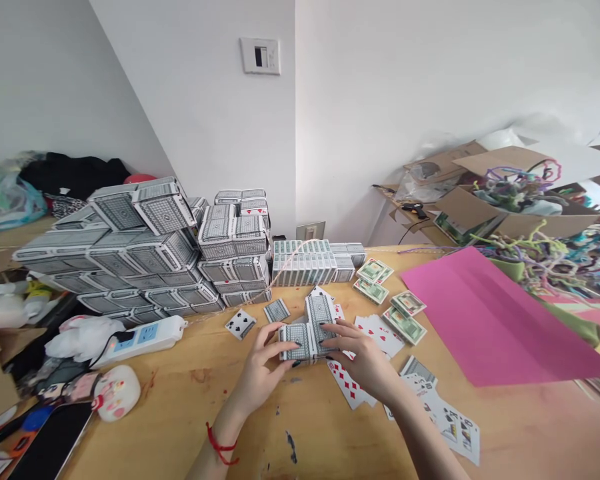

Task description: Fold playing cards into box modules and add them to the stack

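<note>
Both hands are on blocks of grey-patterned playing cards lying on the wooden table. My left hand [260,370] grips the shorter left card block [296,339], thumb at its near side and fingers over its top. My right hand [367,357], fingers bent, presses on the taller right card block [320,313], which stands against the left one. Loose face-up cards [350,383] are spread under and beside my right hand. Left of the blocks lie a spade card [241,324] and a face-down card [277,311].
Large stacks of card blocks [145,250] rise at the back left, with more card blocks [234,233] beside them. Green card boxes [405,325] and a magenta sheet [495,320] lie to the right. A power strip [147,339] and phone [55,443] are at the left; craft-filled cartons [525,217] stand far right.
</note>
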`<state>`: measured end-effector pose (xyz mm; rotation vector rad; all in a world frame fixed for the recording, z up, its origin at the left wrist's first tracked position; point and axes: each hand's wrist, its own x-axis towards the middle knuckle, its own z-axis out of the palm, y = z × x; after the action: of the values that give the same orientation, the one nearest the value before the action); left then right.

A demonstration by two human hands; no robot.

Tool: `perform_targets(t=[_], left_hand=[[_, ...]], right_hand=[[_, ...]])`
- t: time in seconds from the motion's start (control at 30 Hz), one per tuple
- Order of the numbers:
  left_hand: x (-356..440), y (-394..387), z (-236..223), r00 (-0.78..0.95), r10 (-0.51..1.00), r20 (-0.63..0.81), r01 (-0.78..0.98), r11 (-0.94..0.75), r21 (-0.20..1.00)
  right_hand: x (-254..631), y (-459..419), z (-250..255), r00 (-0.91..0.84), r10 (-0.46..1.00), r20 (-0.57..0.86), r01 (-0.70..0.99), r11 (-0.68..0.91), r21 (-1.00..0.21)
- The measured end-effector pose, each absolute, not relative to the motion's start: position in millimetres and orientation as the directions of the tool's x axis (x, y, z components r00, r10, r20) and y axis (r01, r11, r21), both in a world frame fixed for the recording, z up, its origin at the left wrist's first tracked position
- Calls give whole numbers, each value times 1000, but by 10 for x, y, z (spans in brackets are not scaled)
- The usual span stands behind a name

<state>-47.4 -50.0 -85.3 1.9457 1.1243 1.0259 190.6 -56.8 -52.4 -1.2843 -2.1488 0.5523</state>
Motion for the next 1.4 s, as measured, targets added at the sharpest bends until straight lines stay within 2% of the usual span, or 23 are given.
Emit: perform_targets(t=[0.87,1.4], left_hand=[[-434,-550,-905,298,905,303,395,-406,824],[-434,-561,-926,301,900,316,407,-421,811]], right_hand=[[1919,-555,-485,-420,855,303,663,517,-542],[1946,-562,-550,-418,854,309,648,519,-558]])
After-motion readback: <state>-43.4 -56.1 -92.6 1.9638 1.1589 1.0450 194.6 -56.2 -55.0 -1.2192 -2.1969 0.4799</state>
